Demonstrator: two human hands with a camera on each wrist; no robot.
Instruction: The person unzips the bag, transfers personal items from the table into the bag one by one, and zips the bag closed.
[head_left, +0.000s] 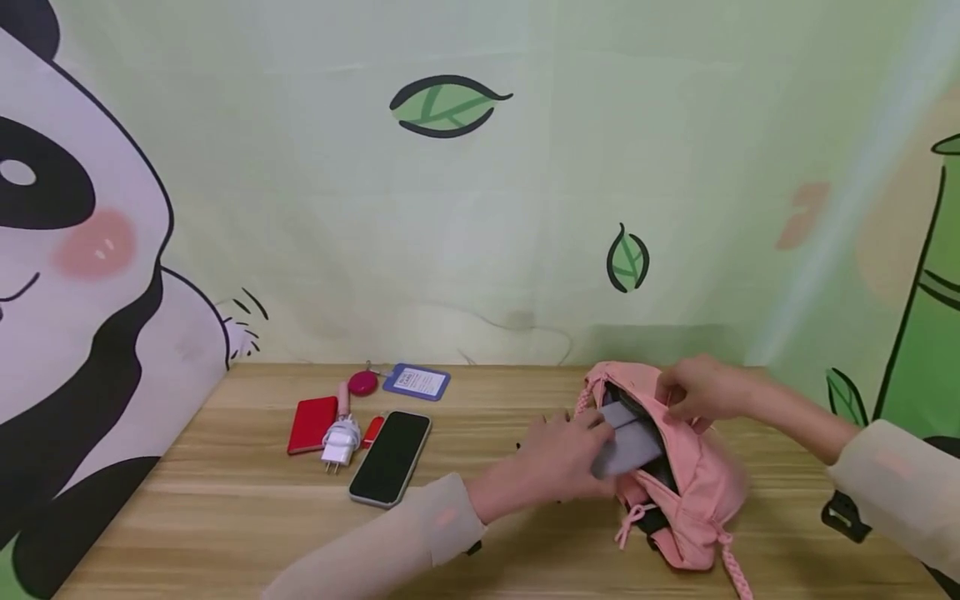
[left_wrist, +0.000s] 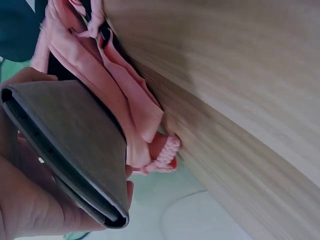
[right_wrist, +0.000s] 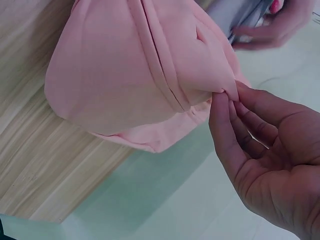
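A pink bag (head_left: pixel 712 475) lies on the right of the table with its mouth open. My left hand (head_left: pixel 558 454) grips a grey folding wallet (head_left: pixel 630 446) at that opening, partly in front of the dark lining. In the left wrist view the wallet (left_wrist: pixel 75 135) shows its folded edge, with the thumb and fingers (left_wrist: pixel 30 200) around it. My right hand (head_left: pixel 701 390) pinches the fabric at the bag's rim. The right wrist view shows thumb and fingertips (right_wrist: pixel 227 97) holding a fold of the pink cloth. What lies deeper in the bag is hidden.
Left of the bag lie a smartphone (head_left: pixel 392 458), a white charger with wound cable (head_left: pixel 341 442), a red notebook (head_left: pixel 311 425), a small red item (head_left: pixel 372 432), a round crimson badge reel (head_left: pixel 363 383) and a blue card holder (head_left: pixel 417 382). A printed cloth backdrop (head_left: pixel 480 208) rises behind the table.
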